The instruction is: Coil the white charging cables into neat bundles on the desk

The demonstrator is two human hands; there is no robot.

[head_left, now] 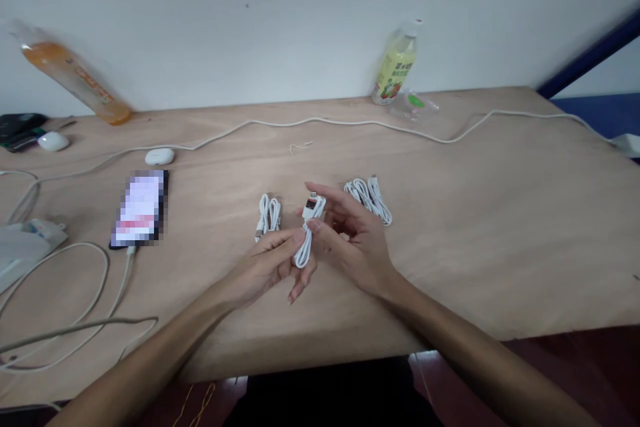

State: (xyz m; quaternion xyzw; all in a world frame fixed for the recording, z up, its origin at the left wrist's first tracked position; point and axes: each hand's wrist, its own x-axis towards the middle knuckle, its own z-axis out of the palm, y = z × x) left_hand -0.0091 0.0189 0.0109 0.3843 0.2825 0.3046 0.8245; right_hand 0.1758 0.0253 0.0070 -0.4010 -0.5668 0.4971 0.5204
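Observation:
Between both hands, above the table, is a white USB cable (303,255) folded into a bundle, its plug end pointing away from me. My left hand (270,263) pinches the bundle's middle from the left between thumb and fingers. From the right, my right hand (357,240) grips it near the plug, thumb on the near side and forefinger reaching past the plug's tip. Just behind my left hand lies a pair of bundled white cables (269,213). More bundled white cables (370,199) rest behind my right hand.
A long white cord (370,122) crosses the wooden table (475,227). Left are a phone (140,207) plugged into a cable, a white earbud case (160,157) and an orange drink bottle (75,80). A yellow-green bottle (397,67) stands by the wall beside a clear wrapper (413,105).

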